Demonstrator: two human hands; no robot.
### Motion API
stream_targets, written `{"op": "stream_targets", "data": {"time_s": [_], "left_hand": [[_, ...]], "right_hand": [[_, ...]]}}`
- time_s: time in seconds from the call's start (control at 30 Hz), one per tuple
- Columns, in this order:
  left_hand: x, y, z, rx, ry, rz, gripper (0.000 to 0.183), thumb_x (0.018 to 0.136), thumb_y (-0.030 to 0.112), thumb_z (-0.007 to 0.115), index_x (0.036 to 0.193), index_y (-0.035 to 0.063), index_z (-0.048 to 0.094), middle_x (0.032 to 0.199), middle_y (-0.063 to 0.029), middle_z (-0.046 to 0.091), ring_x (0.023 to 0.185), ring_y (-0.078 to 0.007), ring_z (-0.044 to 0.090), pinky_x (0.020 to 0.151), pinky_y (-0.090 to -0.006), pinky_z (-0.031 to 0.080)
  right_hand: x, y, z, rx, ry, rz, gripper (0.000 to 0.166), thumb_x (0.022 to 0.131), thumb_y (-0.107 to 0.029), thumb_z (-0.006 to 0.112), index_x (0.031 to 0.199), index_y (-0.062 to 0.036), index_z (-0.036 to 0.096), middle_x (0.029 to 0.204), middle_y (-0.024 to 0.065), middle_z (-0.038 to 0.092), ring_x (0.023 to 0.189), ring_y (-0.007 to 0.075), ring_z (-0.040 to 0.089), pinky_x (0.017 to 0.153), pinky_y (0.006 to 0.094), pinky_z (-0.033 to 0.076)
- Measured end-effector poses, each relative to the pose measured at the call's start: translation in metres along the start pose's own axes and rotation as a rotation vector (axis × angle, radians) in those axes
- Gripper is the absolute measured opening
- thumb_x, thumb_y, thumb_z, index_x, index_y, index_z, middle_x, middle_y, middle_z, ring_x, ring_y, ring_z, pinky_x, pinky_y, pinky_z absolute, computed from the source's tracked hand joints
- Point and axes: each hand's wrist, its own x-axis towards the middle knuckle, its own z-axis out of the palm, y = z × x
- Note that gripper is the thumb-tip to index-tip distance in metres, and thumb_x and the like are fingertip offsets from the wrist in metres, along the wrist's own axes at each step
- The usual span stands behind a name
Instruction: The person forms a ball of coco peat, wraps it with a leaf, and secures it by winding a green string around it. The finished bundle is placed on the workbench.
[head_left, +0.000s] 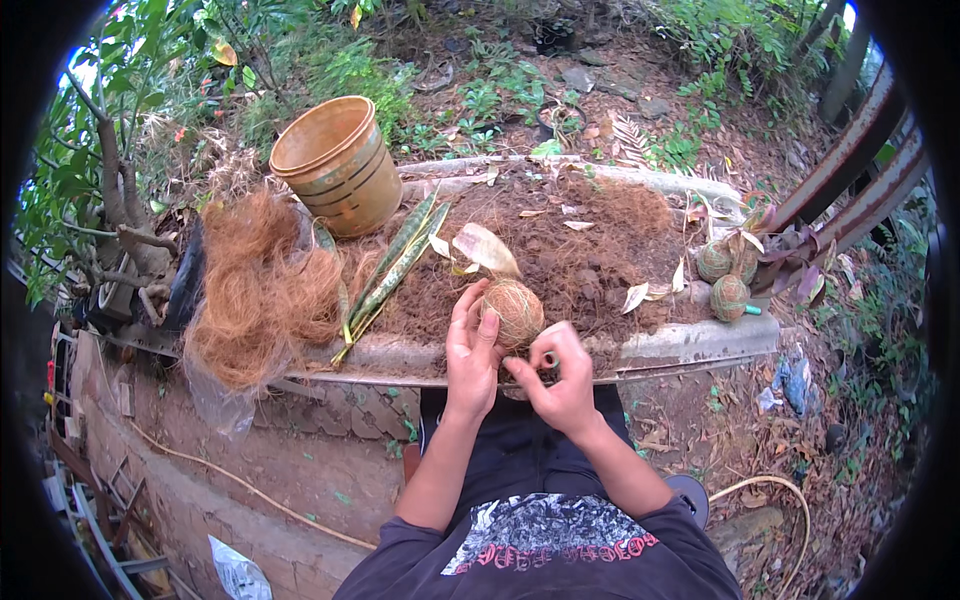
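My left hand (474, 352) cups a round ball of coconut fibre (514, 313) wound with green thread, with a broad pale leaf (486, 249) standing up from its top. My right hand (559, 375), slightly blurred, is closed around a small green spool (551, 359) at the ball's lower right; only part of the spool shows. Both hands are above the front edge of a soil-covered sheet table. Left of them lie long variegated snake plant leaves (397, 270). Several finished-looking fibre balls (728, 298) with leaves sit at the table's right end, a green tube beside them.
Loose coconut fibre (262, 292) heaps on a plastic bag at the table's left. A tan plastic bucket (349, 180) stands tilted at the back left. Dark soil (555, 240) covers the table's middle. Rusty metal bars (847, 180) rise at the right; a hose (247, 487) runs below.
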Motion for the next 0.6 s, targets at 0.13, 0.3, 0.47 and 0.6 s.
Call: {"op": "stream_targets", "data": {"time_s": [0.13, 0.3, 0.47, 0.6], "left_hand": [[-0.002, -0.004, -0.002, 0.085, -0.027, -0.005, 0.061, 0.098, 0.017, 0.052, 0.148, 0.0040, 0.020, 0.137, -0.0156, 0.043, 0.122, -0.0202, 0.048, 0.100, -0.0322, 0.043], [-0.007, 0.004, 0.001, 0.256, -0.223, -0.032, 0.064, 0.099, 0.015, 0.046, 0.150, 0.0007, 0.011, 0.147, -0.0202, 0.032, 0.134, -0.0239, 0.036, 0.109, -0.0347, 0.031], [-0.012, 0.015, 0.005, 0.915, -0.192, 0.207, 0.046, 0.094, 0.013, 0.055, 0.137, 0.0011, 0.045, 0.142, -0.0213, 0.041, 0.125, -0.0274, 0.049, 0.102, -0.0373, 0.040], [-0.010, 0.007, -0.007, 0.458, 0.011, 0.198, 0.037, 0.096, 0.022, 0.054, 0.126, 0.0010, 0.050, 0.135, -0.0189, 0.046, 0.123, -0.0266, 0.049, 0.095, -0.0378, 0.048]], "right_hand": [[0.005, 0.005, 0.001, -0.129, 0.166, -0.070, 0.036, 0.070, -0.010, 0.079, 0.098, -0.0035, 0.057, 0.097, 0.0121, 0.052, 0.076, 0.0206, 0.053, 0.060, 0.0282, 0.042], [0.012, 0.010, -0.003, -0.066, 0.050, 0.018, 0.073, 0.067, -0.008, 0.078, 0.133, -0.0035, 0.048, 0.123, 0.0207, 0.056, 0.107, 0.0308, 0.060, 0.081, 0.0330, 0.050], [0.009, 0.029, -0.006, 0.062, 0.168, 0.125, 0.070, 0.075, -0.008, 0.074, 0.136, 0.0034, 0.042, 0.127, 0.0216, 0.055, 0.114, 0.0277, 0.059, 0.093, 0.0356, 0.047], [0.014, 0.021, -0.014, 0.287, 0.109, 0.185, 0.073, 0.079, -0.014, 0.075, 0.140, 0.0025, 0.037, 0.127, 0.0182, 0.055, 0.114, 0.0198, 0.056, 0.094, 0.0324, 0.046]]}}
